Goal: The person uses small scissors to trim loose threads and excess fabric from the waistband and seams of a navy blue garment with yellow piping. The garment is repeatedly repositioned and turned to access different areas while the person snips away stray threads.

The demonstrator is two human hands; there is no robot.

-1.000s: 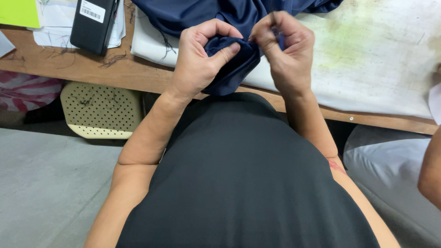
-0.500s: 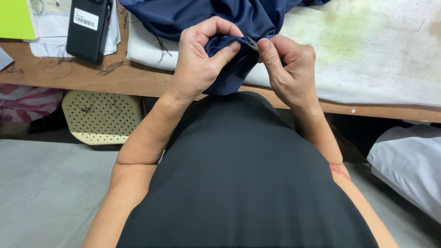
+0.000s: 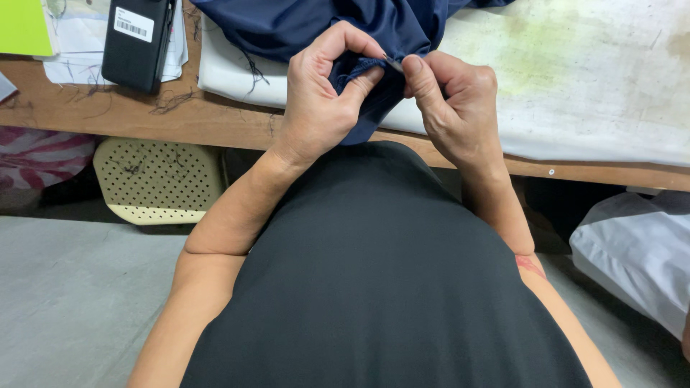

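At the near edge of a wooden work surface (image 3: 129,118), the left hand (image 3: 320,108) bunches a fold of soft, limp navy fabric (image 3: 323,25) while the right hand (image 3: 456,108) pinches a thin metal tool (image 3: 394,65) at its stitched hem, the firmest place to hold.

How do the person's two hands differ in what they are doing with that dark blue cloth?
The left hand bunches a fold of the dark blue cloth between thumb and curled fingers; the right hand pinches a small thin dark tool at the seam. The left hand shows its back and knuckles; the right hand turns its thumb side up. Both meet at the same cloth edge, over the wooden table.
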